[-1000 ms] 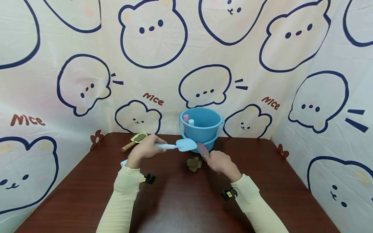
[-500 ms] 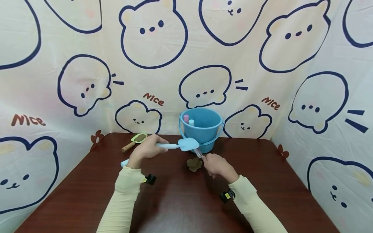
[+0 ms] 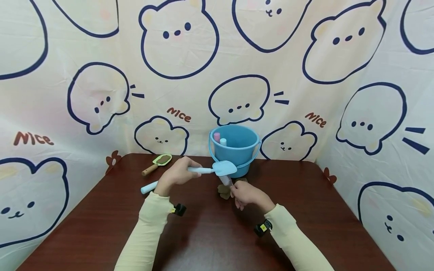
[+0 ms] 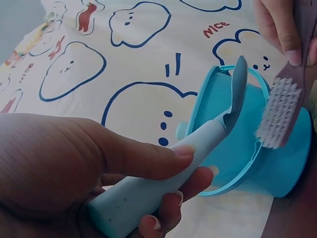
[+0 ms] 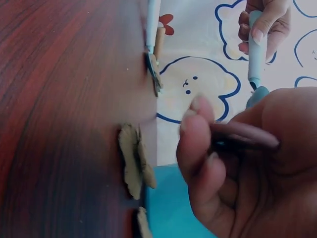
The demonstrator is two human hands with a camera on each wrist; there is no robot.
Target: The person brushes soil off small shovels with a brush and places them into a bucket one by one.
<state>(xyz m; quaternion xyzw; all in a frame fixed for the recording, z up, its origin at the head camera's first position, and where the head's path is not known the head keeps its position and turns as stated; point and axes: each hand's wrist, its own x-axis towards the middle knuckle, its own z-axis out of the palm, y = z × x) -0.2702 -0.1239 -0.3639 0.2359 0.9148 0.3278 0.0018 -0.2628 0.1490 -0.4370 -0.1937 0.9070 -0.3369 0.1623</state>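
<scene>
My left hand [image 3: 178,172] grips a light blue toy shovel [image 3: 225,168] by its handle, holding the blade level in front of the bucket. In the left wrist view the thumb lies along the shovel's handle [image 4: 141,198]. My right hand [image 3: 250,194] holds a mauve brush [image 4: 281,113] with pale bristles, whose head overlaps the underside of the shovel blade in the head view. Brown flat crumpled pieces [image 3: 223,192] lie on the table below the brush; in the right wrist view these pieces [image 5: 131,161] stand close beside the hand. Its fingers partly hide the brush handle [image 5: 245,134].
A blue bucket [image 3: 234,154] stands at the back, with a pink and a pale blue handle end [image 3: 223,142] poking up inside. To the left lie a green-rimmed tool [image 3: 164,159] with a wooden handle, bearing brown matter, and another pale blue handle [image 3: 149,187] partly behind my left wrist.
My left hand has shifted slightly right with the shovel. My right hand has come a little left and down, turning the brush so its bristles show. More brown pieces appear behind the right hand.
</scene>
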